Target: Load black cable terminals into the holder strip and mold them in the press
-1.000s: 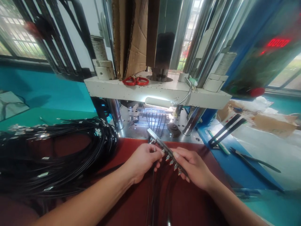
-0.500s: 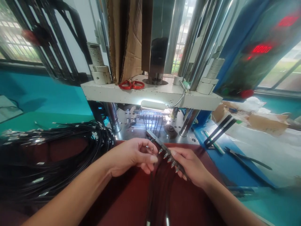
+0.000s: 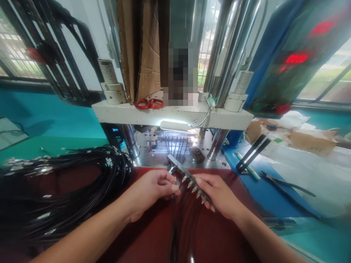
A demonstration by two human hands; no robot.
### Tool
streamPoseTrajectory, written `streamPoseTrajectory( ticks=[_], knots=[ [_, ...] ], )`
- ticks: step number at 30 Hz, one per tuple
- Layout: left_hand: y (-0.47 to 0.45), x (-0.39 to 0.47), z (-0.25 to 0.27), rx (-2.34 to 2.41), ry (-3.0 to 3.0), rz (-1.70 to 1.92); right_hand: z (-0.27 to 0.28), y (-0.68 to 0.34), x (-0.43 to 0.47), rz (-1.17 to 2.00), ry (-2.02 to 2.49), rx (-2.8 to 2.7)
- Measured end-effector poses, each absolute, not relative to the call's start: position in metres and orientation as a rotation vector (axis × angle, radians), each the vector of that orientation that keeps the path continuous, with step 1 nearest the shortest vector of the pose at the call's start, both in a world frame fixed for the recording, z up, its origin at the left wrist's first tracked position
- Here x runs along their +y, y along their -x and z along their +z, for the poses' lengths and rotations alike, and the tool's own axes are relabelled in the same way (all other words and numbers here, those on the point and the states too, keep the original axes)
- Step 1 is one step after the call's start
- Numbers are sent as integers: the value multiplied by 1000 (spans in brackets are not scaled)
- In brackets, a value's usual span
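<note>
My right hand (image 3: 219,193) is closed around the lower end of a dark metal bar-shaped fixture (image 3: 179,168), which slants across the middle of the view. Several small metal connector ends (image 3: 193,189) stick out of its left side, and black cables (image 3: 175,226) hang below it. Beside the fixture, my left hand (image 3: 156,188) has thumb and forefinger pinched on a cable end with a tiny metal tip (image 3: 175,179). The fingers partly hide that cable. Just beyond, several dark cables (image 3: 175,145) run from a lit mould (image 3: 172,135) in the press.
A large bundle of black cables (image 3: 109,171) lies at left. The press's white plate (image 3: 170,114) carries red-handled scissors (image 3: 148,103) and a lamp (image 3: 174,126). Pliers (image 3: 285,182) rest on the blue surface at right. A control panel (image 3: 290,62) with red digits stands above.
The view has shifted slightly. My left hand's fingers have closed up into a tighter pinch near the fixture. My right hand still holds the fixture at about the same slant.
</note>
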State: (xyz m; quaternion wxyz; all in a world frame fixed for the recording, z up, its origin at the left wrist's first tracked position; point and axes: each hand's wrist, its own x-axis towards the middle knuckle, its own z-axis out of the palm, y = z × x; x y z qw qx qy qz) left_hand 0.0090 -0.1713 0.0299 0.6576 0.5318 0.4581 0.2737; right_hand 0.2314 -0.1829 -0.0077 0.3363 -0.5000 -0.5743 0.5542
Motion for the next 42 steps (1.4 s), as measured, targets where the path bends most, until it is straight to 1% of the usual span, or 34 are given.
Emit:
streamPoseTrajectory(
  ticks=[8, 14, 17, 20, 24, 30, 42],
  knots=[
    [7, -191, 34, 1101, -1191, 714, -6, -232, -183, 1478, 1276, -1522],
    [6, -169, 52, 1114, -1068, 870, -3, -231, -184, 1454, 1291, -1566],
    [-2, -161, 49, 1105, -1061, 810, -2, -231, -185, 1457, 1288, -1559],
    [-11, -163, 34, 1105, -1138, 690, -2, -231, -185, 1466, 1284, -1562],
    [-17, -168, 21, 1198, -1253, 644, -3, -232, -184, 1459, 1288, -1576],
    [-22, -162, 21, 1337, -1471, 580, -5, -233, -184, 1461, 1287, -1597],
    [-26, -153, 17, 1347, -1655, 539, -1, -233, -184, 1429, 1300, -1654]
  ],
)
